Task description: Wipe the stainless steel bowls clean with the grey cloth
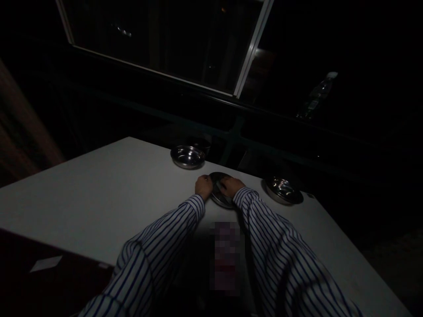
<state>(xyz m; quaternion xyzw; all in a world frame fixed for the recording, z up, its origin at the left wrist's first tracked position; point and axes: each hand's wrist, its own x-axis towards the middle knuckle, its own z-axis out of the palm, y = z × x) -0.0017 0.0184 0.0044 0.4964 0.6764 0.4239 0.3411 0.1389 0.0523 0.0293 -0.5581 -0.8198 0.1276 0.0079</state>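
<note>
Near the far edge of the white table sits a shallow, dark-looking metal dish (222, 201) between my two hands. My left hand (204, 187) is closed on the left side of its rim. Over the inside of the dish, my right hand (232, 186) has its fingers curled down and pressed together. Something greyish may be under those fingers, but the dim light hides what it is. A shiny steel bowl (187, 157) stands beyond my left hand, and another steel bowl (283, 191) is to the right of my right hand.
The white table (109, 193) ends just behind the bowls. A clear plastic bottle (317, 97) with a white cap leans in the dark at the upper right. A window frame (155, 70) is at the back, and a pale paper piece (46, 263) lies lower left.
</note>
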